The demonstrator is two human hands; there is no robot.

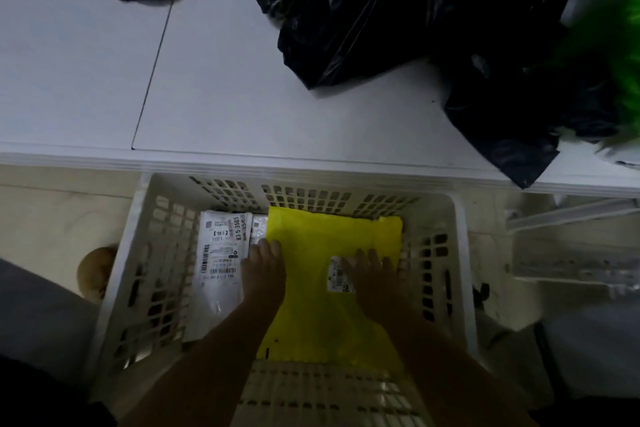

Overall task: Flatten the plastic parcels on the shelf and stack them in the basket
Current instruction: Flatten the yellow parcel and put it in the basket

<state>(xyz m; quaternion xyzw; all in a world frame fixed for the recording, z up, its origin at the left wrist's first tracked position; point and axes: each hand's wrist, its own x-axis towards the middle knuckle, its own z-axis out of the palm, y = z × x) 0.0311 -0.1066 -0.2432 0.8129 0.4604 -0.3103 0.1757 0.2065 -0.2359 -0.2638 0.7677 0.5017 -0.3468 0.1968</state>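
Note:
A white perforated plastic basket (462, 253) stands on the floor below the shelf edge. Inside it a yellow plastic parcel (318, 288) lies flat, with a small white label beside my right hand. My left hand (263, 274) presses flat on the parcel's left edge. My right hand (375, 282) presses flat on its right part, fingers spread. A white parcel with barcode labels (221, 253) lies under and to the left of the yellow one. On the white shelf (214, 80) lie black plastic parcels (398, 10).
More black plastic (512, 121) hangs over the shelf's front edge at the right. A blurred green parcel (616, 45) is at the far right. A round tan object (95, 270) sits on the floor left of the basket. White shelf framing (571, 215) is at the right.

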